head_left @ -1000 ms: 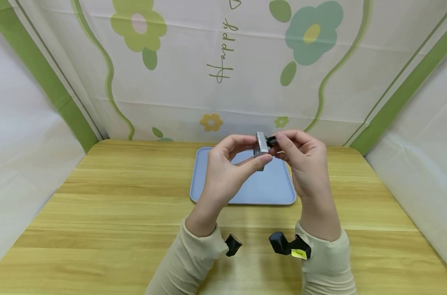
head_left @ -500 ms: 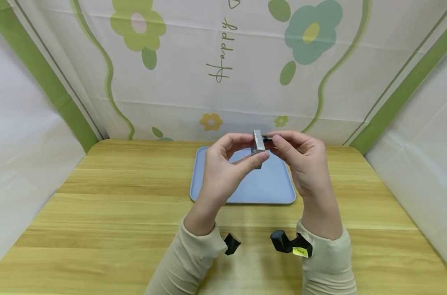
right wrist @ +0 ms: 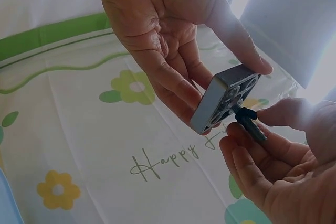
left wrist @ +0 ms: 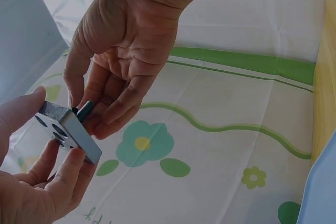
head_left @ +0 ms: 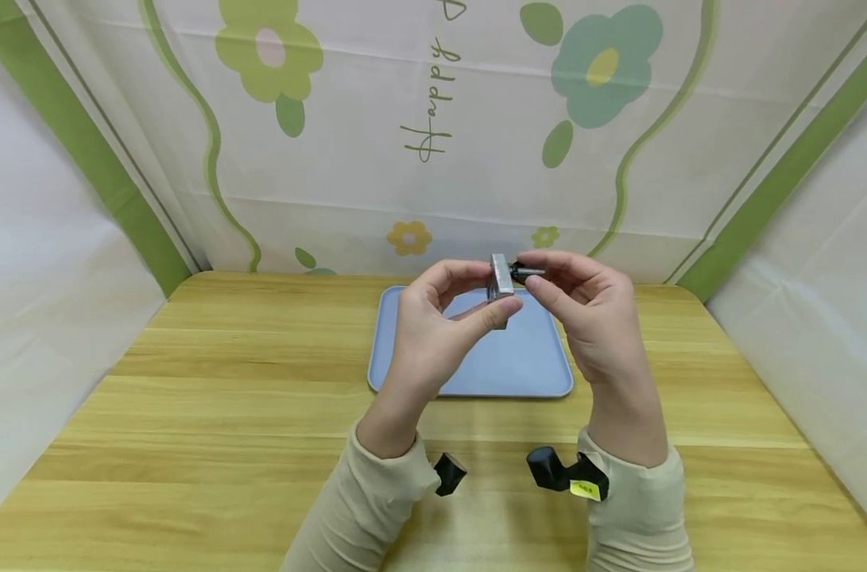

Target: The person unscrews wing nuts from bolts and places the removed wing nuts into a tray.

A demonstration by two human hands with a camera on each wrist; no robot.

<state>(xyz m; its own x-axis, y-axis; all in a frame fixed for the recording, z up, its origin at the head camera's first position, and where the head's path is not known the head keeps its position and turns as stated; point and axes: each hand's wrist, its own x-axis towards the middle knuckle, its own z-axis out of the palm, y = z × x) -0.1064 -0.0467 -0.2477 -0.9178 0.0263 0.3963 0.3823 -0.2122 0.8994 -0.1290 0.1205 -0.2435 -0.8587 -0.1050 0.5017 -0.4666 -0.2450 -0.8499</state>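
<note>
In the head view, my left hand (head_left: 433, 334) grips a small silver metal block (head_left: 501, 276) by its edges, between thumb and fingers. Round holes show through one face of the block (left wrist: 71, 132) in the left wrist view, and hollow recesses mark its other face in the right wrist view. From that recessed side sticks out a threaded bolt (right wrist: 257, 130) with a dark nut (right wrist: 245, 114) on it, close to the block. My right hand (head_left: 597, 310) pinches the nut, thumb on one side and fingers on the other. The bolt's threaded end points away from the block.
Below the hands a light blue tray (head_left: 505, 373) lies on the wooden table (head_left: 226, 413). A flower-printed white curtain (head_left: 361, 175) rises behind the table, with white fabric walls at both sides. Black wrist mounts (head_left: 547, 469) jut inward from the sleeves.
My right thumb has slid down and back off the top of the bolt, so its threaded end now shows. The block has shifted slightly left in my left hand's steady grip.
</note>
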